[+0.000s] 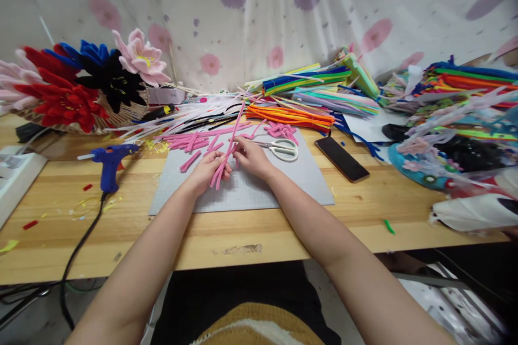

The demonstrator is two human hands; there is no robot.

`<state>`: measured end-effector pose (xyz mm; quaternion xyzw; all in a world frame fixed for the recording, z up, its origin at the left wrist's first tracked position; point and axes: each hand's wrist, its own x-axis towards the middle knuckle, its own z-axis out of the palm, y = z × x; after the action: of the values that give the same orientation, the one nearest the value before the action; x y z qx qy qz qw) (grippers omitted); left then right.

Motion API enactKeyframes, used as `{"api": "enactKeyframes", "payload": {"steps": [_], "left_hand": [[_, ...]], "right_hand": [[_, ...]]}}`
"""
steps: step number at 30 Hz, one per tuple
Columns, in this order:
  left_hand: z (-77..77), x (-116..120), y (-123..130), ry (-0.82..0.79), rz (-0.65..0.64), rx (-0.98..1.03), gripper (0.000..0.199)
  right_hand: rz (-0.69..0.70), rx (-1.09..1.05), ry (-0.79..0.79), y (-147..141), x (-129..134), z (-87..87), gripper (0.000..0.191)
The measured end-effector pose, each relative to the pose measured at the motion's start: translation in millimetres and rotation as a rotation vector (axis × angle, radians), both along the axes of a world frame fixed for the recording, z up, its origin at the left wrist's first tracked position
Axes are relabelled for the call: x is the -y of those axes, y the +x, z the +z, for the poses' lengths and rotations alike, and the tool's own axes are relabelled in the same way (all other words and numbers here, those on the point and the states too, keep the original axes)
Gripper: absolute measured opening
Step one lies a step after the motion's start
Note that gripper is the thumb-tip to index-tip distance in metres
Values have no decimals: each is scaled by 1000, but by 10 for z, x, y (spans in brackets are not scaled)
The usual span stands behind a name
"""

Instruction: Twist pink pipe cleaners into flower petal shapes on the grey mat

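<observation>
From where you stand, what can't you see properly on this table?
In the head view:
- Tips of the scissors: hidden by the right hand.
- Middle of the held pink stems: covered by the left hand.
- White box: cut off by the left edge.
- Yellow scraps: too small to make out shapes.

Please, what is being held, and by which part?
Pink fuzzy strips, near their lower ends, in the left hand; the right hand touches them higher up.
</observation>
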<state>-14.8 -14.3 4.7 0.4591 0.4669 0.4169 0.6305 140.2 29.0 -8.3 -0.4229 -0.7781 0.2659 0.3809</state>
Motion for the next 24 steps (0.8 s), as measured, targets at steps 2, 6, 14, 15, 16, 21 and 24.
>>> {"api": "enactKeyframes", "payload": {"steps": [2,6,14,15,16,21,24], "left_hand": [[-4,11,7,8,-16,-12,28],[-23,26,46,65,-36,-90,35],[-130,-54,35,286,50,-302,20],[-138,-63,25,309,58,-320,19],[-144,-69,17,323,64,-330,18],[-147,-83,7,372,118,-334,16],[-136,-84,17,363,125,-309,17]], "right_hand": [[-66,89,39,-5,19,-3,37],[-101,168,31,-50,39,-39,41],[-78,99,-1,-98,18,-86,41],[-51,44,-34,-93,11,-88,41],[-12,-27,-80,-88,4,-87,41],[227,-446,-437,-95,9,-43,34],[222,-630,-567,-123,26,-21,33]]}}
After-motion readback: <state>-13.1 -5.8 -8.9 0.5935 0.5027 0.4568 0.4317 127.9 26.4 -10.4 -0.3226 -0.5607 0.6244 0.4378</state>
